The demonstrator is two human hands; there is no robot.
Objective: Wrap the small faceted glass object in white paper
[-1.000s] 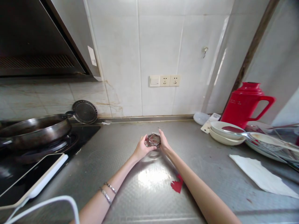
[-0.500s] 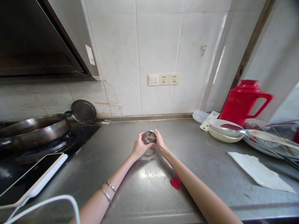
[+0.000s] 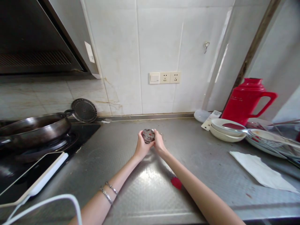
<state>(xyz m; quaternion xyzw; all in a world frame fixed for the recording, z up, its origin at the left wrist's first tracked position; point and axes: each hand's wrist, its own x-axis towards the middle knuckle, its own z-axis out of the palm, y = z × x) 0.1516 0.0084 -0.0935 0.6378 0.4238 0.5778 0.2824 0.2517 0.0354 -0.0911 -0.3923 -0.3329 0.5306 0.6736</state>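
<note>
Fingers (image 3: 143, 137) of the left hand (image 3: 141, 146) and of the right hand (image 3: 158, 144) curl narrowly around one small glass jar (image 3: 148, 135), holding it between them just above the steel surface (image 3: 131, 175), out in front of the wall sockets (image 3: 165, 77). Compared with a second ago, the two hands have drawn closer together and the jar sits slightly further from the body, toward the wall. Two bracelets (image 3: 108, 191) circle the left wrist. One red spot (image 3: 176, 182) lies under the right forearm. To the right stand one red jug (image 3: 248, 99), two stacked bowls (image 3: 226, 129) and one sheet of paper (image 3: 260, 172); to the left, one pan (image 3: 35, 128) and one tablet (image 3: 30, 175).
</note>
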